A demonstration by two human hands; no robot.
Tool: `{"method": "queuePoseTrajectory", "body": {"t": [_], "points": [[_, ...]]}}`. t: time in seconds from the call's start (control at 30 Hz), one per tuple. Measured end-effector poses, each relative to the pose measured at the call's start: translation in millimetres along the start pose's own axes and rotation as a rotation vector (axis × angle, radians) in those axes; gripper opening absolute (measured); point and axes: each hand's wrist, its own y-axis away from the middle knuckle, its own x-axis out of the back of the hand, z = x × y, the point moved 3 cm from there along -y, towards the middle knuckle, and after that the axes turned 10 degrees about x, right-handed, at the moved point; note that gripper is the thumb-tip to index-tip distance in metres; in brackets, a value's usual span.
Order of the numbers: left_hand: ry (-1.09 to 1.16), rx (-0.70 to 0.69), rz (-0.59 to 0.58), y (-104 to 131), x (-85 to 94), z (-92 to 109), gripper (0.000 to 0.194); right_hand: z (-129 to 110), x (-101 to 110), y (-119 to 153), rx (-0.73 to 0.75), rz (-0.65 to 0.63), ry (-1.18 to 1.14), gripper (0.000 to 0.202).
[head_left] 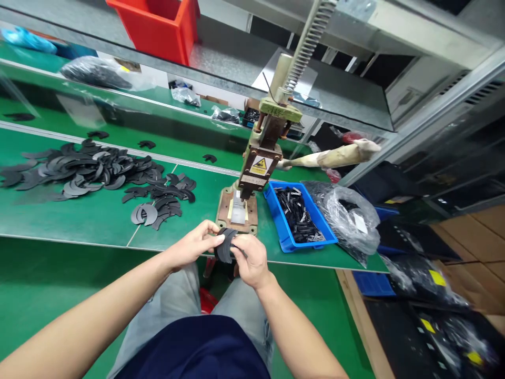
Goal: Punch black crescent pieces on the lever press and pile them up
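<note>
A stack of thin black curved pieces point(224, 247) is held between my two hands, just in front of the hand press point(258, 163). My left hand point(199, 239) grips the stack from the left, thumb across its top. On the other side my right hand point(249, 259) has its fingers curled against the stack's right edge. Beyond my hands lies the press's base plate point(252, 216), with a pale block fixed on it. A large heap of similar black curved pieces point(114, 173) spreads over the green table to the left, a smaller pile point(163, 208) nearer to me.
Right of the press stands a blue tray point(286, 242) of small black parts, beside a clear plastic bag point(355, 231). The press lever point(331, 157) reaches out to the right. A red bin point(173, 31) sits on the shelf above. Bagged goods fill the right side.
</note>
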Motion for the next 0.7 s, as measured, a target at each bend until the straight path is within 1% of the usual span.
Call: {"method": "queuePoseTrajectory", "body": {"t": [0.07,0.1,0.13,0.2,0.3,0.37,0.43,0.5,0.57,0.63,0.7], "points": [[0.037,0.085,-0.113,1,-2.6,-5,0.049,4,1,3,0.021,-0.007,-0.004,0.018],[0.028,0.11,-0.15,0,-2.8,-8,0.05,6,1,5,0.026,-0.023,-0.012,0.017],[0.009,0.116,-0.159,0,-1.8,-10,0.05,9,2,7,0.021,-0.041,-0.021,0.018],[-0.044,0.089,-0.111,-3,3.2,-13,0.048,16,5,12,-0.03,-0.053,-0.039,0.019],[-0.109,0.064,-0.037,-8,8.1,-16,0.047,26,9,18,-0.183,-0.047,-0.091,0.025],[-0.131,0.07,-0.043,-12,4.4,-18,0.047,29,10,20,-0.287,-0.088,-0.153,0.023],[-0.141,0.064,-0.071,-16,-4.1,-19,0.047,30,10,20,-0.375,-0.133,-0.212,0.017],[-0.161,0.044,-0.091,-19,-13.0,-20,0.047,31,15,18,-0.458,-0.138,-0.274,0.012],[-0.221,0.015,-0.083,-22,-16.9,-22,0.045,36,27,12,-0.541,-0.108,-0.358,0.011],[-0.335,-0.042,-0.015,-25,-12.3,-27,0.041,48,46,0,-0.612,-0.085,-0.409,0.013],[-0.489,-0.122,0.1,-29,-0.9,-34,0.035,67,72,-19,-0.658,-0.111,-0.292,0.015]]}}
